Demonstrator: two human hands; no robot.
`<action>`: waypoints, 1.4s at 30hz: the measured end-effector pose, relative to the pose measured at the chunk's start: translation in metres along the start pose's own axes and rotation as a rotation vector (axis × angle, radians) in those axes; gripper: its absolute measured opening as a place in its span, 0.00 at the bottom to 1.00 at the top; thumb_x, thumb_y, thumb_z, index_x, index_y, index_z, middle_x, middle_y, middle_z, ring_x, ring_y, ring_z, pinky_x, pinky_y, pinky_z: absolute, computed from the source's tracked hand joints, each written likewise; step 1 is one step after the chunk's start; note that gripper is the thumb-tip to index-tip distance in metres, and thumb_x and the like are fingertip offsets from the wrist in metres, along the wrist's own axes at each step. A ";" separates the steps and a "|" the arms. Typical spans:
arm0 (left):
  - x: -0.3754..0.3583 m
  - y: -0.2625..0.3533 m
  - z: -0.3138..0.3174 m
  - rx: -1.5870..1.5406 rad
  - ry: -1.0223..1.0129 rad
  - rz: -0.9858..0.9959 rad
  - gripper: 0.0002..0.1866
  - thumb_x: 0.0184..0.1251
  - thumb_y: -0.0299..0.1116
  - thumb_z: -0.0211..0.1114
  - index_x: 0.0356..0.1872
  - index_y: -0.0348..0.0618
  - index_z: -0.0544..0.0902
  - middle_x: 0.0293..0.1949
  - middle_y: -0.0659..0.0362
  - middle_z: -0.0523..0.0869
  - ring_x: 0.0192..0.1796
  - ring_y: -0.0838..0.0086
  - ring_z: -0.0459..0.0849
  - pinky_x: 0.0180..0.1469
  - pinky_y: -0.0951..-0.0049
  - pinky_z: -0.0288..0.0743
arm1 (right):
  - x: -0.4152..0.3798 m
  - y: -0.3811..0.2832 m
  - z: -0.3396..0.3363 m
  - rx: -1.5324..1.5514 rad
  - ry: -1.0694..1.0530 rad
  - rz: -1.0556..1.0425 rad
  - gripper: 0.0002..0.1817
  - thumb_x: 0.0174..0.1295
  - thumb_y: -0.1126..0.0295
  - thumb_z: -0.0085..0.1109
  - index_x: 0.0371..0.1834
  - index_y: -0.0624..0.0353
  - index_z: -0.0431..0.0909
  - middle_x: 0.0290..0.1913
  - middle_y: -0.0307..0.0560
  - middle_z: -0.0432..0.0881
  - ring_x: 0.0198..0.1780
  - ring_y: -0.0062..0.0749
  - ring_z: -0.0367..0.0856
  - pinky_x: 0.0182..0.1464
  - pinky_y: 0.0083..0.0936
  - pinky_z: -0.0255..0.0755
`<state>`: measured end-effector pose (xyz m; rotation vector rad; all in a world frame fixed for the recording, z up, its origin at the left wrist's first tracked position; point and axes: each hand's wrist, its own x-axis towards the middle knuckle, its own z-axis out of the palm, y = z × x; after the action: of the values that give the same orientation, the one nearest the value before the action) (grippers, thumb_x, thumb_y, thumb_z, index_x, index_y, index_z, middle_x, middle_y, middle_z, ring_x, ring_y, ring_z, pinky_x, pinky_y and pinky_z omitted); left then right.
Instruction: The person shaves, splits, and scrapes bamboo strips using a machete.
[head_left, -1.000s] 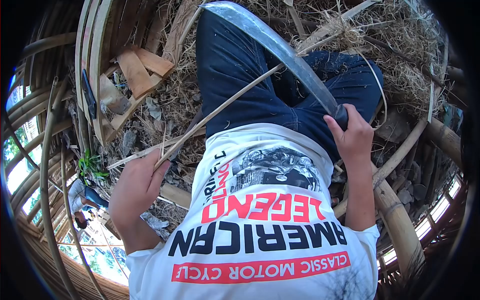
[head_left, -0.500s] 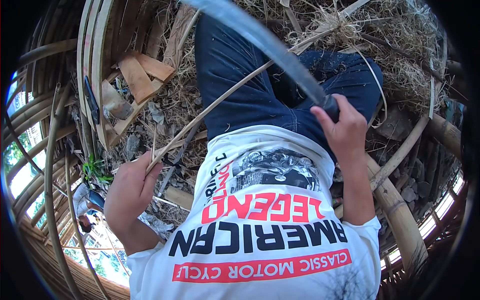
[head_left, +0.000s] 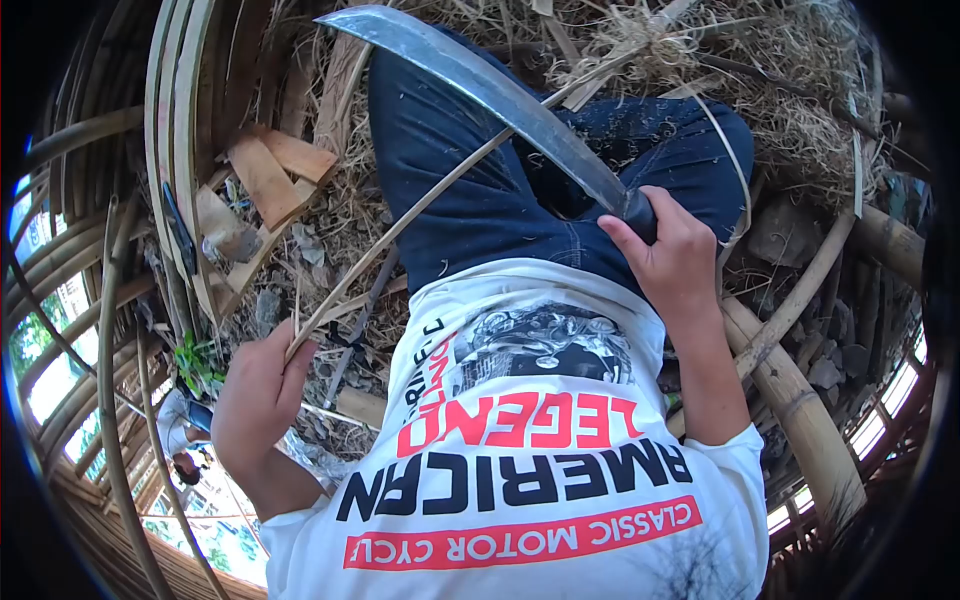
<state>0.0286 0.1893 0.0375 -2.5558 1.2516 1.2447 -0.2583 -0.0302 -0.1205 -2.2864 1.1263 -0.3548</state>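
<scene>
My right hand (head_left: 675, 255) is closed round the black handle of a machete (head_left: 505, 98), with its thumb pressed along the handle. The long curved blade points up and left above the dark trousers and crosses over a thin bamboo strip (head_left: 428, 207). Low on the left, my left hand (head_left: 262, 390) pinches the near end of that strip between thumb and fingers. From there the strip runs up and right over the lap towards a heap of shavings.
Curly shavings (head_left: 640, 45) lie around the legs. On the left are wood offcuts (head_left: 268, 180) and curved bamboo slats (head_left: 165, 120). Thick bamboo poles (head_left: 800, 420) and stones lie on the right. Another person (head_left: 182, 430) shows beyond the slats at lower left.
The machete has come down and left, and its tip now shows in view. My right hand has shifted slightly down and left; my left hand still grips the strip, a little lower.
</scene>
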 end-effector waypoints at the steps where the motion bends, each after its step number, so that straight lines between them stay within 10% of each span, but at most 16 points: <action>1: -0.001 0.000 0.000 -0.018 -0.016 -0.042 0.07 0.71 0.31 0.59 0.36 0.37 0.77 0.21 0.44 0.76 0.28 0.43 0.76 0.33 0.53 0.66 | 0.002 0.006 0.000 -0.023 0.008 0.011 0.26 0.59 0.45 0.69 0.37 0.62 0.80 0.26 0.51 0.83 0.28 0.49 0.85 0.29 0.36 0.77; 29: 0.007 -0.001 0.000 0.037 -0.061 -0.107 0.09 0.71 0.33 0.60 0.36 0.37 0.77 0.21 0.44 0.77 0.29 0.43 0.77 0.34 0.51 0.67 | 0.016 0.062 0.006 -0.119 0.143 0.177 0.27 0.60 0.43 0.67 0.35 0.60 0.78 0.26 0.51 0.83 0.28 0.54 0.84 0.28 0.40 0.78; 42: 0.024 -0.024 0.008 0.031 0.003 -0.124 0.10 0.69 0.33 0.62 0.40 0.37 0.73 0.27 0.41 0.80 0.36 0.41 0.79 0.39 0.50 0.69 | -0.001 0.037 0.008 0.114 0.144 0.193 0.19 0.54 0.62 0.74 0.38 0.64 0.78 0.33 0.55 0.84 0.35 0.54 0.84 0.37 0.40 0.77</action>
<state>0.0477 0.1927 0.0088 -2.5696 1.0859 1.1878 -0.2789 -0.0446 -0.1483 -2.0603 1.3504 -0.5001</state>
